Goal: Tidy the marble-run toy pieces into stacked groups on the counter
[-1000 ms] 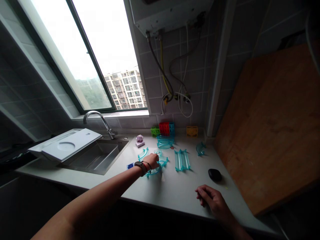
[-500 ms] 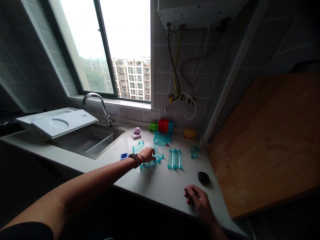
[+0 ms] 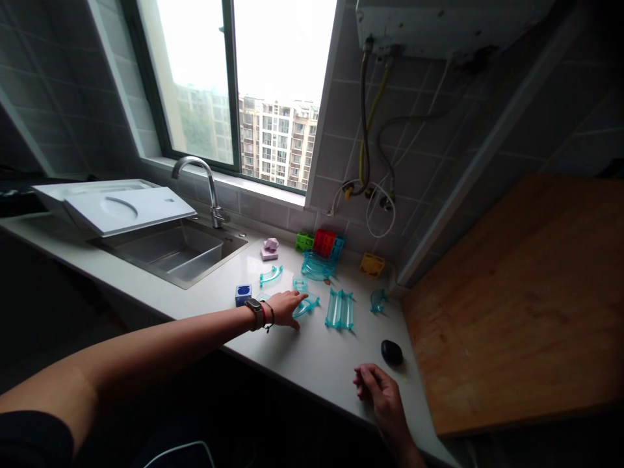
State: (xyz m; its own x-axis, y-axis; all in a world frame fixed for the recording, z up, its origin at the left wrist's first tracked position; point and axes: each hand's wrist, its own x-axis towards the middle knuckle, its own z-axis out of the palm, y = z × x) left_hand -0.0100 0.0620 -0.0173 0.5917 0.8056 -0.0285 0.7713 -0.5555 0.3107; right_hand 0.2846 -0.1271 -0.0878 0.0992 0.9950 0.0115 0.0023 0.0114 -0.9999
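Note:
My left hand [image 3: 288,307], wearing a watch, is stretched over a clear teal curved track piece [image 3: 308,305], its fingers extended with the thumb apart. It partly covers that piece, and whether the fingertips touch it I cannot tell. Just behind lies a small clear teal square piece [image 3: 299,283]; another curved track piece [image 3: 271,276] is farther left. Straight teal track pieces [image 3: 340,310] lie side by side right of the hand. My right hand [image 3: 381,390] rests near the counter's front edge, fingers curled closed, with nothing seen in them.
A blue box [image 3: 243,295] stands by my left wrist. Along the back are a pink block [image 3: 270,249], stacked teal curves [image 3: 318,266], green [image 3: 305,242], red [image 3: 324,242] and yellow [image 3: 372,264] blocks. A black rounded object [image 3: 391,352] lies right; the sink [image 3: 188,286] is left.
The view has shifted, tilting a little. My left hand has gone from curled fingers over the curved track to fingers stretched out flatter. My right hand stays curled in about the same place.

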